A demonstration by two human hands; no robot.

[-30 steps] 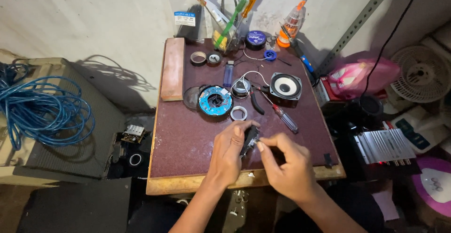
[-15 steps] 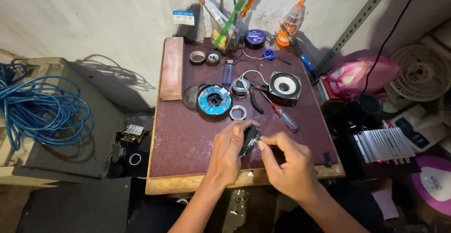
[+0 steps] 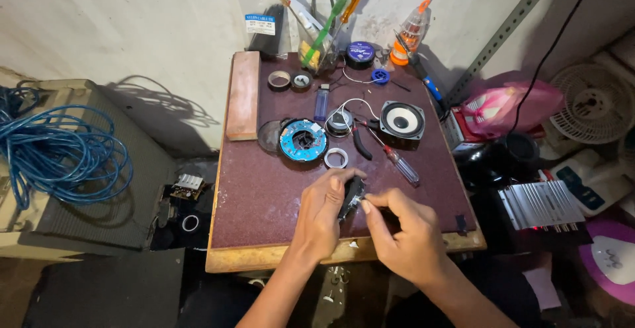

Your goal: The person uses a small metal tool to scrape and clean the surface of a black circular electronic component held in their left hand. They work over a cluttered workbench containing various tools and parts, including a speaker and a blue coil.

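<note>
The left hand (image 3: 322,212) and right hand (image 3: 405,235) pinched a small black part (image 3: 352,195), seemingly light, rigid, best gripped by its edges.

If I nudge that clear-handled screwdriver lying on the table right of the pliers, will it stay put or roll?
The screwdriver probably rolls: its handle looks round and it lies free on the flat table. It looks stiff and light, so a small push should move it. The clear plastic may be a bit slippery to pinch.
</note>
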